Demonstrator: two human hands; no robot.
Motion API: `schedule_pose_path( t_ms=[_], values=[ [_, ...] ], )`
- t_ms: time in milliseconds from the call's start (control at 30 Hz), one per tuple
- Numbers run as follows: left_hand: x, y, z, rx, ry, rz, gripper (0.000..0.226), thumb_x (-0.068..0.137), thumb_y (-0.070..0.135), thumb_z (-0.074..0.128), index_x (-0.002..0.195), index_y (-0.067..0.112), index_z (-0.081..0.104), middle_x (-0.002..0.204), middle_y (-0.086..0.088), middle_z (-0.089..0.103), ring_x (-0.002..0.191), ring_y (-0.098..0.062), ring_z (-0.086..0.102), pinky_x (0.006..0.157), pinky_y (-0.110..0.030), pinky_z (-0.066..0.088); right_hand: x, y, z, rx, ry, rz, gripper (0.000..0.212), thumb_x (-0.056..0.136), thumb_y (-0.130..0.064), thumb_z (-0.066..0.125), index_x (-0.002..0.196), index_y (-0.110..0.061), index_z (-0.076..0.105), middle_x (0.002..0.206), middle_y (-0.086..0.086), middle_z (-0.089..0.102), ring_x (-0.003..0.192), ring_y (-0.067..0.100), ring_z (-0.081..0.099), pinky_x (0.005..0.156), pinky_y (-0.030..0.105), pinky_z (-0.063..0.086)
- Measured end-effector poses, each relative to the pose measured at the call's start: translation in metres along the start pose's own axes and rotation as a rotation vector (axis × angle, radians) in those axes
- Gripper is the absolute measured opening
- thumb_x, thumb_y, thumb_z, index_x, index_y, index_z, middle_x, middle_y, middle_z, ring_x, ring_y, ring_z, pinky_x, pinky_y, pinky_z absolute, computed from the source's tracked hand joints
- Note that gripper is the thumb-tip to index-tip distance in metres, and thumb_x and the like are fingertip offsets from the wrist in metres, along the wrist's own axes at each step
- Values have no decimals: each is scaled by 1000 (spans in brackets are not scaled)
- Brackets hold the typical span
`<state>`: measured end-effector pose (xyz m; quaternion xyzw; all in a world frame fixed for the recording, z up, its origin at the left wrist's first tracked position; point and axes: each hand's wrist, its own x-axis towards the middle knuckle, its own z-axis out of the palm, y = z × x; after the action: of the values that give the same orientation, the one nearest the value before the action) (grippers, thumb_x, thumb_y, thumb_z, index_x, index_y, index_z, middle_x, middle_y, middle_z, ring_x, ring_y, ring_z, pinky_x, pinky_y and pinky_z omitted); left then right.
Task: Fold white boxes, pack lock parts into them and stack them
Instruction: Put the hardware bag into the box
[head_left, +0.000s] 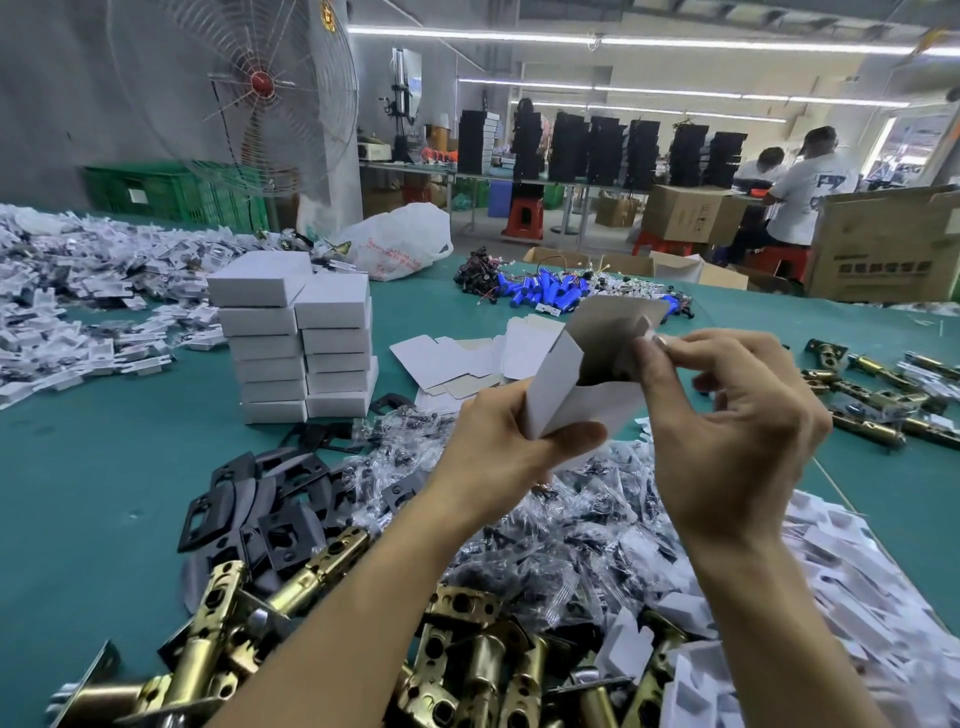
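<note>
A half-folded white box (576, 384) is held up over the green table (104, 467), its top open and its grey inside showing. My left hand (498, 457) grips the box's lower end, thumb across the front. My right hand (727, 431) pinches a small flap at the box's upper right edge. Flat unfolded box blanks (457, 358) lie just behind. Two stacks of closed white boxes (301, 338) stand at the middle left. Brass latch bolts (467, 654) lie in a heap at the near edge, with black strike plates (249, 509) and bagged screws (571, 535) beside them.
More brass latches (872, 395) lie at the right. White bagged parts (78, 291) cover the far left, and white foam pieces (831, 597) the near right. Blue batteries (550, 288) and a plastic bag (400, 241) sit at the back. Two people (800, 182) work at a far bench.
</note>
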<state>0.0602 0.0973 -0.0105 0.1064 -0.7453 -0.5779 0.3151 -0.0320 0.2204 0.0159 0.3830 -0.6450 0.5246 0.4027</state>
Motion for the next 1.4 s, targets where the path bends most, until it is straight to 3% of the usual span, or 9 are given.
schedule_pose_path(
  t_ms=[133, 300, 367, 500, 667, 900, 1033, 1200, 1400],
  values=[
    [0, 1, 1, 15, 4, 3, 20, 68, 40, 82, 83, 33, 72, 82, -5, 73, 69, -36, 67, 59, -53, 58, 2, -6, 1, 119, 61, 32, 7, 89, -25, 74, 88, -19, 71, 83, -4, 62, 72, 17, 58, 59, 24, 43],
    [0, 0, 3, 19, 29, 21, 20, 68, 38, 81, 83, 31, 70, 83, -8, 71, 73, -40, 67, 60, -57, 56, -3, -4, 4, 63, 35, -21, 13, 89, -19, 74, 85, -6, 74, 85, 7, 68, 75, 24, 60, 62, 37, 47],
    [0, 1, 3, 0, 39, 45, 19, 68, 35, 82, 83, 31, 71, 85, -4, 71, 79, -35, 68, 66, -55, 59, -2, -7, 3, 56, 25, -56, 12, 89, -16, 75, 85, -4, 74, 87, 8, 68, 76, 25, 61, 63, 38, 49],
    [3, 1, -2, -181, 58, 96, 26, 74, 6, 84, 89, 23, 72, 83, 3, 74, 79, -13, 67, 70, -27, 58, 4, -20, -4, 216, 43, -76, 7, 88, -14, 76, 85, -8, 72, 86, 0, 65, 73, 16, 60, 66, 17, 42],
    [2, 4, 0, -280, 41, 138, 32, 75, -7, 78, 92, 21, 73, 87, 4, 76, 83, -9, 67, 74, -22, 57, 5, -27, -6, 234, 108, -98, 7, 89, -14, 75, 92, -12, 68, 89, 2, 64, 69, 9, 53, 66, 14, 40],
    [1, 4, 1, -304, 78, 167, 31, 74, -5, 79, 92, 20, 73, 87, 4, 74, 83, -11, 66, 75, -31, 57, 2, -34, -5, 177, 101, -151, 11, 87, -9, 76, 96, -4, 72, 94, 3, 67, 75, 12, 62, 73, 8, 41],
    [-1, 7, 2, -379, 133, 238, 32, 73, 3, 77, 104, 8, 72, 97, -12, 75, 94, -22, 68, 84, -39, 58, 5, -47, -10, 243, 129, -236, 12, 88, -10, 76, 96, -8, 68, 96, 4, 69, 75, 13, 67, 73, 15, 46],
    [-5, 12, 4, -368, 95, 313, 41, 72, 0, 78, 94, 35, 78, 94, 6, 77, 91, -12, 72, 77, -26, 57, 5, -65, -14, 342, 107, -251, 7, 88, -11, 75, 91, -12, 69, 96, 3, 70, 77, 9, 66, 68, 18, 47],
    [-2, 6, 7, -310, 171, 194, 26, 69, 8, 81, 94, 11, 75, 96, -13, 77, 89, -24, 71, 79, -39, 60, 7, -49, -12, 155, 82, -142, 11, 89, -12, 75, 83, -3, 73, 90, 7, 67, 79, 19, 64, 67, 24, 48]
  ],
)
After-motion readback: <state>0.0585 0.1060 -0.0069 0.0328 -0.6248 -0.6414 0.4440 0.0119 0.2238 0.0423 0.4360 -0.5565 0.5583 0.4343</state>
